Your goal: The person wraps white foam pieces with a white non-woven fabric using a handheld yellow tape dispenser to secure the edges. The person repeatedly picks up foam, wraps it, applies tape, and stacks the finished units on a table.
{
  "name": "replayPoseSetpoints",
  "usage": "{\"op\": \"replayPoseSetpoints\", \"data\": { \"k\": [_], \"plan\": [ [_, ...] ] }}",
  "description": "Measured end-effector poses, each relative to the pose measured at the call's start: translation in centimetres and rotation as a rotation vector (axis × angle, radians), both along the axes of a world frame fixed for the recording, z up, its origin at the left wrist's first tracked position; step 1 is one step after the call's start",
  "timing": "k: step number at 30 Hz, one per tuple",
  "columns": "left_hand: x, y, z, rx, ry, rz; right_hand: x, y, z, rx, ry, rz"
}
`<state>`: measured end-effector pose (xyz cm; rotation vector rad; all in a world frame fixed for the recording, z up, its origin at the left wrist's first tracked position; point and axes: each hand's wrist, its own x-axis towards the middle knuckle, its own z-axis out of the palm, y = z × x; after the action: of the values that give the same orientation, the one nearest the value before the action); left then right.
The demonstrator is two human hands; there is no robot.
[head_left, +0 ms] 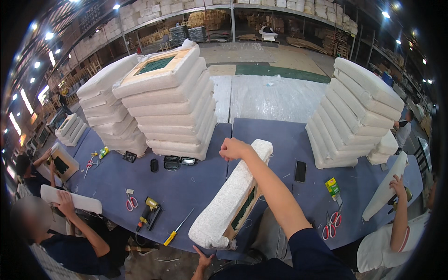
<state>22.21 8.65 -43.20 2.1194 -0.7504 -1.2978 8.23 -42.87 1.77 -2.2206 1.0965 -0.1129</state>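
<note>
A white-covered padded seat panel [232, 196] stands on its long edge at the table's near side, slanting away from me. Its wooden frame and dark green webbing show on the right side. My right arm reaches across above the panel. Beyond its far end, my right hand [234, 149] is closed with curled fingers, and anything pinched in it is too small to make out. Below the panel's near corner, at the table edge, my left hand [203, 260] has its thumb and forefinger spread and seems to hold nothing.
Left of the panel lie a yellow-handled screwdriver [178, 227], a staple gun [149, 213] and red-handled scissors [131, 201]. A phone [300, 171] and more scissors [332, 226] lie right. Stacks of padded panels [172, 107] [352, 116] rise behind. Co-workers [70, 238] [396, 233] handle panels on both sides.
</note>
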Motion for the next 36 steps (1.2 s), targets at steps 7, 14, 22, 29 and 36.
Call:
{"op": "replayPoseSetpoints", "data": {
  "k": [7, 14, 22, 29, 36],
  "plan": [
    [0.6, -0.8, 2.9, 0.28, 0.01, -0.202, -0.1, -0.6, -1.3, 0.006, 0.04, -0.02],
    [0.2, -0.8, 4.9, 0.281, -0.164, -0.282, 0.5, -0.4, -0.6, 0.032, 0.046, -0.014],
    [0.5, -3.4, 14.8, -0.521, 0.415, 0.144, 0.6, 0.0, -0.5, -0.006, 0.007, -0.006],
    [-1.8, -11.9, 39.6, -0.937, 0.015, -0.165, 0.2, 0.9, 0.1, -0.329, -0.403, -0.125],
    [-6.0, -9.5, 36.6, -1.17, -0.029, -0.132, -10.2, 3.2, -0.6, -0.98, -0.791, -0.678]
  ]
}}
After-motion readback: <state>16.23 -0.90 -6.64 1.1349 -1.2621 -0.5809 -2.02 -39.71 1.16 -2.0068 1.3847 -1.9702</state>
